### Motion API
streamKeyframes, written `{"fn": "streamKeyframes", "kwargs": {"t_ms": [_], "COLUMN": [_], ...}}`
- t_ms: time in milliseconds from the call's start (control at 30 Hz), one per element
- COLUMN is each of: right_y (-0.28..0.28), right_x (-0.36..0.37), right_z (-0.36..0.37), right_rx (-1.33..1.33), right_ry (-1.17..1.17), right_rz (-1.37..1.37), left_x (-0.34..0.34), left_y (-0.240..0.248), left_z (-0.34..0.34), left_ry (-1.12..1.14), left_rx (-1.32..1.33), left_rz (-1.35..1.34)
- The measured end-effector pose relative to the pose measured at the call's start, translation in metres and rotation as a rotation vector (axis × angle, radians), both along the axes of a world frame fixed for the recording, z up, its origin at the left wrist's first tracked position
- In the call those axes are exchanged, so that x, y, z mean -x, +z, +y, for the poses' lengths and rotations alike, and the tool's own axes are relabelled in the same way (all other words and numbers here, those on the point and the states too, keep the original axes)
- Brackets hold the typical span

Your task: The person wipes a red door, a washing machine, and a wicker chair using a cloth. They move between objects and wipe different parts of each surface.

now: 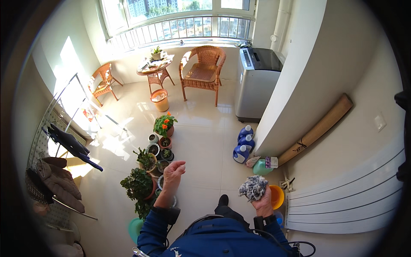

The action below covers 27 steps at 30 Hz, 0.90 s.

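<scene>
Standing well to the left of the left hand (173, 174), a metal drying rack (76, 209) carries dark garments (70, 143) and a brown quilted garment (62, 180) beside a sunlit wall. Beyond that hand and to its left are a small wicker chair (103, 84) and a round wicker table (151, 72) with a potted plant (157, 54) on top; an orange bucket (160, 102) stands in front of the table. Just left of the hand, flowerpots (147, 161) crowd together on the pale, glossy floor tiles (199, 147). The left hand's fingers are curled inward; I cannot tell whether they press together.

Farther off, between the two hands, sits a wicker armchair (202, 73) under a railed window (171, 8). A grey washing machine (257, 92) stands well beyond the right hand (264, 203), with blue bottles (245, 141) on the floor nearer. The shaggy grey-and-white cloth (252, 189) is in the right hand, which is closed around its underside. Just right of this grip lies a yellow basin (278, 196), then a rolled mat (319, 128) leaning on the wall and a white radiator (342, 203).
</scene>
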State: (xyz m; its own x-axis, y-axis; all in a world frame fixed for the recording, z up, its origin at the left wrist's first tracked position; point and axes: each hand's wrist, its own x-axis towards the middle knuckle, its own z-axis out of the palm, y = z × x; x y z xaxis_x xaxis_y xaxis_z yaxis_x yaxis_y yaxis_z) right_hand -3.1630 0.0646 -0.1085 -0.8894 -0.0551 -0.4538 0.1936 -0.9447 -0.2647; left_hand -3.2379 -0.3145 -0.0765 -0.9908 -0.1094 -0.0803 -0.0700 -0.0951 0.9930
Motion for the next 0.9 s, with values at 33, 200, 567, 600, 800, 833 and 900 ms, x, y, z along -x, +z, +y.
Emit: {"fn": "streamKeyframes", "kwargs": {"t_ms": [33,200,567,600,800,833,900], "right_y": [0.001,0.011,-0.013,-0.011,0.018,0.022,0.023], "right_x": [0.024,0.154,0.355,0.376,0.487,0.503,0.535], "right_z": [0.004,0.03,0.02,0.019,-0.003,-0.004,-0.006], "right_rx": [0.008,-0.002,-0.06,-0.045,-0.158,-0.176,-0.18], "right_ry": [-0.008,0.055,-0.097,-0.11,-0.242,-0.258,-0.282], "right_rz": [0.016,0.193,-0.005,0.019,0.001,0.016,0.084], "left_x": [0.017,0.113,0.356,0.384,0.533,0.556,0.597], "left_y": [0.002,0.023,0.002,-0.001,0.0,-0.001,-0.004], "left_z": [0.006,0.014,-0.008,-0.01,-0.02,-0.018,-0.013], "left_ry": [-0.014,-0.008,0.128,0.116,-0.052,-0.077,-0.127], "left_rx": [0.055,-0.044,-0.227,-0.245,-0.261,-0.25,-0.219], "left_rz": [-0.067,-0.168,-0.191,-0.212,-0.348,-0.367,-0.412]}}
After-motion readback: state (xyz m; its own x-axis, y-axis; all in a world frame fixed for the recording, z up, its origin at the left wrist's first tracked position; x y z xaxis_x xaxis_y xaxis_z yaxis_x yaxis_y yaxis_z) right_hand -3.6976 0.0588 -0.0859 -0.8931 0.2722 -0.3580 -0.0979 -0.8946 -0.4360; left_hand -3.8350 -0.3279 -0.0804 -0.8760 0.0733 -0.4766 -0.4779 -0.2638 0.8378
